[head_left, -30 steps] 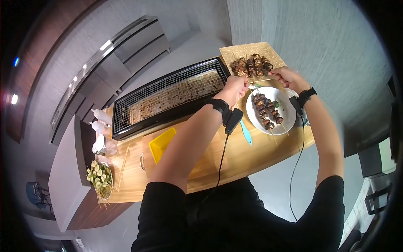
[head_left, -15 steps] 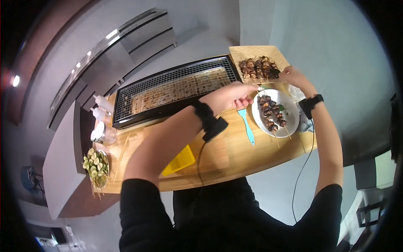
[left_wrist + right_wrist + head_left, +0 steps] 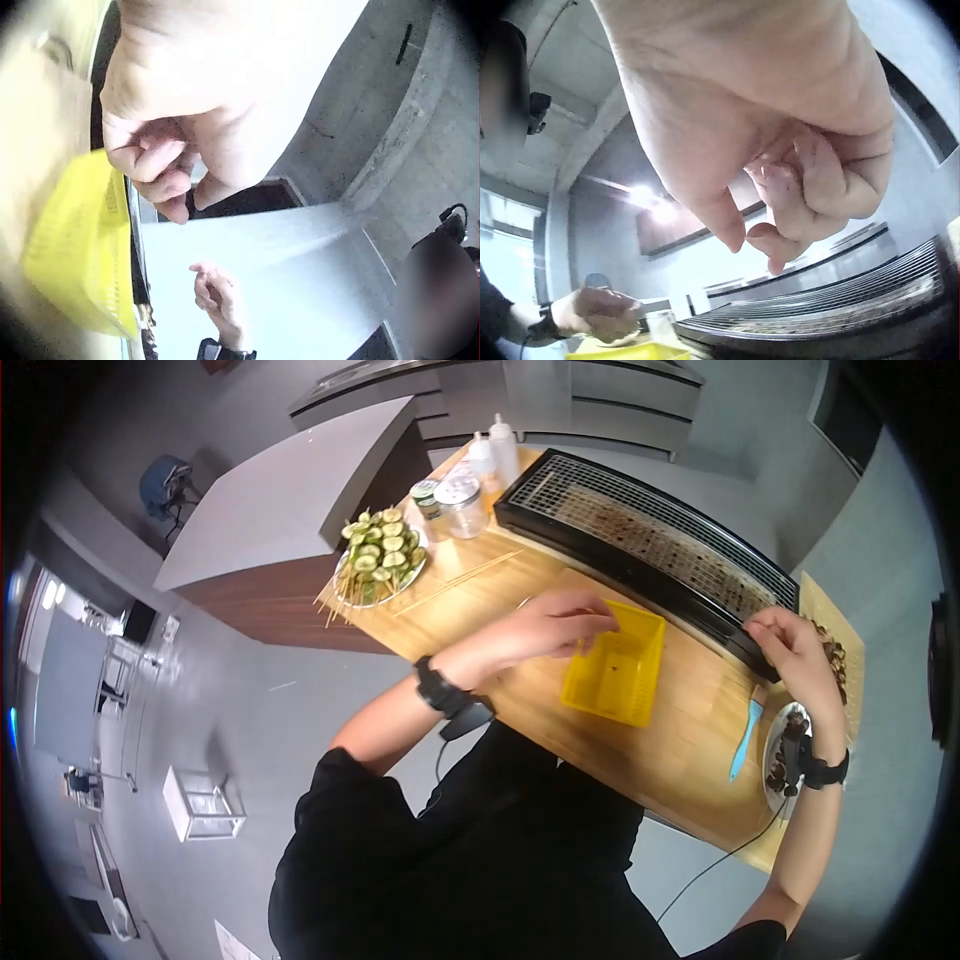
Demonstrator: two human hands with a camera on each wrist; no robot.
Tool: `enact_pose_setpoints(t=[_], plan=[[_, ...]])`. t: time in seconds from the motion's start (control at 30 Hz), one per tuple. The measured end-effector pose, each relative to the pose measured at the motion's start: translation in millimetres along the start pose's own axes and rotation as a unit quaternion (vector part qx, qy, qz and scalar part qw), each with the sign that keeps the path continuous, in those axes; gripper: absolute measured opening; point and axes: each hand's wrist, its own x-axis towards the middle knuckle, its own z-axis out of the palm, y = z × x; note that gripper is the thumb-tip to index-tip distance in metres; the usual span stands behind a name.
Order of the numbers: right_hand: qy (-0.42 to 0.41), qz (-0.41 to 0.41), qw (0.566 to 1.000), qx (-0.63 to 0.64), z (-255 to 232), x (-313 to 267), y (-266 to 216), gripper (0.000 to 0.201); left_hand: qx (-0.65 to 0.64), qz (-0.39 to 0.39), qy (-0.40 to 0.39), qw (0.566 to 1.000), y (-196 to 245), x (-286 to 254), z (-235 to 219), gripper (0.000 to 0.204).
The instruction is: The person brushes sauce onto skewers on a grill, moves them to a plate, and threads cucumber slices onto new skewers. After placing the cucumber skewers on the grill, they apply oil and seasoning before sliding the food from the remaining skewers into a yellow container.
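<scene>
Yellow basket [image 3: 615, 670] sits on the counter [image 3: 690, 745], just in front of the long black grill [image 3: 640, 535], and I can see through its open top. The left hand [image 3: 560, 625] is by its left rim, fingers loosely curled, thumb and fingertips apart with nothing between them; I can't tell whether it touches the plastic. Over by the grill's right end is the right hand [image 3: 797, 655], its fingers bent and the thumb close to the forefinger, nothing visible in its grasp. The two hands are well apart. A blue brush [image 3: 745, 740] lies to the right of the basket, near a plate of dark skewers [image 3: 780, 768] partly hidden by the wrist. Off to the left are loose sticks [image 3: 460, 580], a plate of green slices [image 3: 378, 555], jars [image 3: 462, 512] and squeeze bottles [image 3: 503, 452]
</scene>
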Motion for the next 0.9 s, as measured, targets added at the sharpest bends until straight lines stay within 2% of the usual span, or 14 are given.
enact_pose_setpoints(t=[0.07,0.17,0.27,0.33,0.43,0.53,0.63,0.73,0.9], plan=[[-0.054,-0.031,0.998,0.01,29,18,-36,0.015,-0.017,0.002,0.056,0.998,-4,-39,-31,0.02],[-0.102,-0.119,0.987,0.037,75,49,-65,0.019,-0.024,0.007,0.171,0.985,-9,-91,-73,0.02],[-0.216,-0.086,0.969,0.087,117,80,-101,0.022,-0.033,0.018,0.277,0.96,-22,-136,-105,0.021],[-0.279,-0.093,0.952,0.09,155,107,-115,0.025,-0.056,0.019,0.332,0.941,-32,-159,-119,0.023],[-0.332,-0.105,0.934,0.084,204,129,-156,0.026,-0.103,0.009,0.389,0.915,-42,-181,-122,0.025],[-0.432,-0.048,0.89,0.138,260,165,-168,0.028,-0.142,-0.001,0.42,0.896,-52,-191,-122,0.027],[-0.438,-0.025,0.884,0.161,305,184,-179,0.031,-0.179,-0.011,0.426,0.887,-66,-201,-129,0.031],[-0.413,0.019,0.896,0.163,343,188,-180,0.029,-0.2,0.002,0.419,0.886,-69,-206,-137,0.038],[-0.392,0.065,0.893,0.211,376,189,-180,0.028,-0.221,0.034,0.424,0.878,-61,-197,-144,0.044]])
